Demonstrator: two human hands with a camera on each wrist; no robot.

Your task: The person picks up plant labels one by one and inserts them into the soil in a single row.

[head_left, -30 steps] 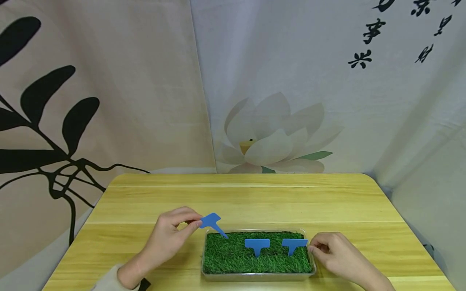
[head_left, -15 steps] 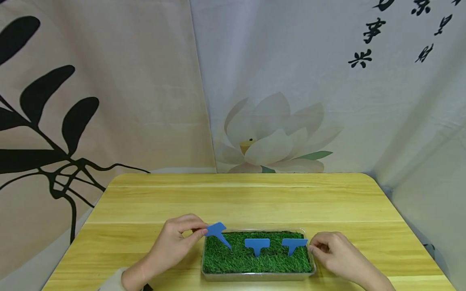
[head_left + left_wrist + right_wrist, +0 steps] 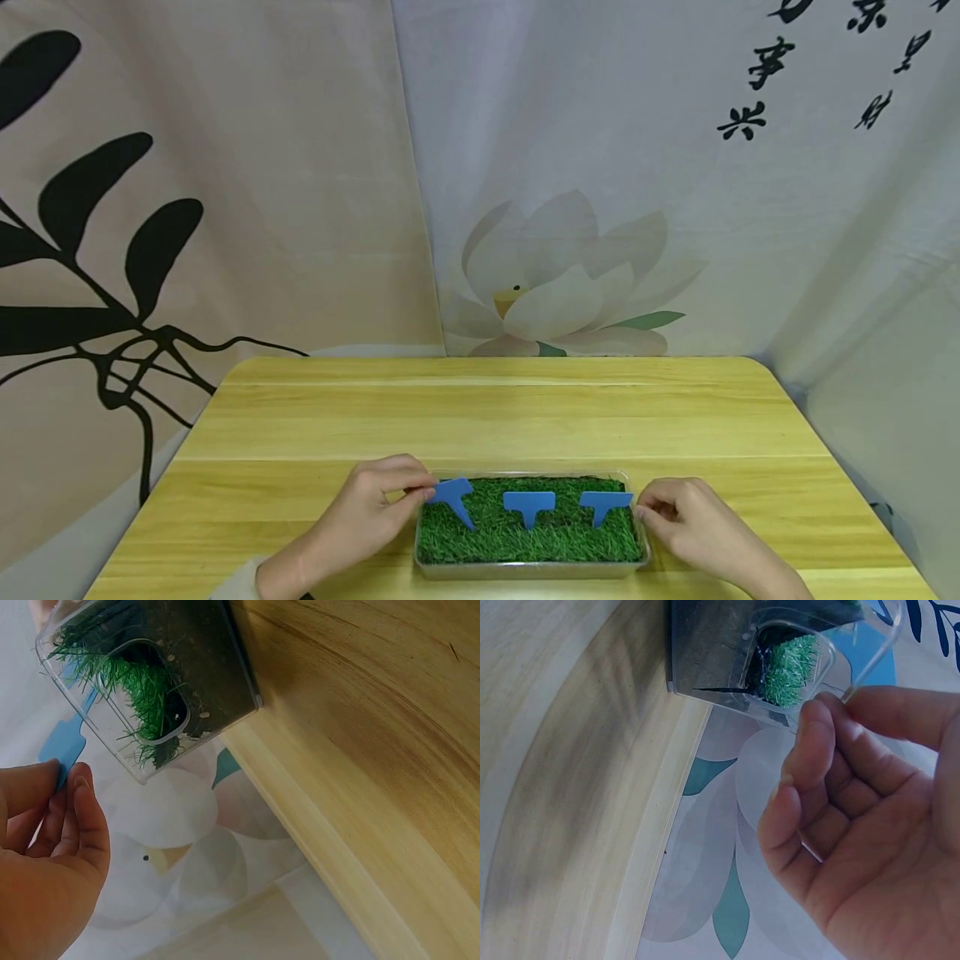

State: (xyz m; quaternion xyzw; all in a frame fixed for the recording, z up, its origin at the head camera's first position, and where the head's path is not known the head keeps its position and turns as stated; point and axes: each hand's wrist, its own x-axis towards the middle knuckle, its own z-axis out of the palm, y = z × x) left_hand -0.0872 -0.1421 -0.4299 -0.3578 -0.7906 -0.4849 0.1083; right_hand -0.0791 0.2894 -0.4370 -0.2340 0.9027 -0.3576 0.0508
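My left hand (image 3: 371,510) pinches one end of the head of a blue T-shaped plant label (image 3: 453,492) between thumb and fingers. Its pointed stem slants down to the right, with the tip at the artificial grass (image 3: 525,546) at the left of the clear plastic box (image 3: 525,572). Two more blue labels stand upright in the grass, a middle label (image 3: 529,502) and a right label (image 3: 605,501). At the box's right end, my right hand (image 3: 693,525) pinches the rim with thumb and forefinger. The right wrist view shows this rim (image 3: 881,664) meeting the fingertips.
The box stands on a wooden table (image 3: 495,417) near its front. Behind the table hangs a cloth backdrop (image 3: 300,167) printed with a lotus, dark leaves and written characters. Through the box's side, dark soil-like filling (image 3: 210,675) shows in the left wrist view.
My left hand has moved right and down, bringing the blue label from above the box's back left corner down to the grass. The right hand has stayed at the rim.
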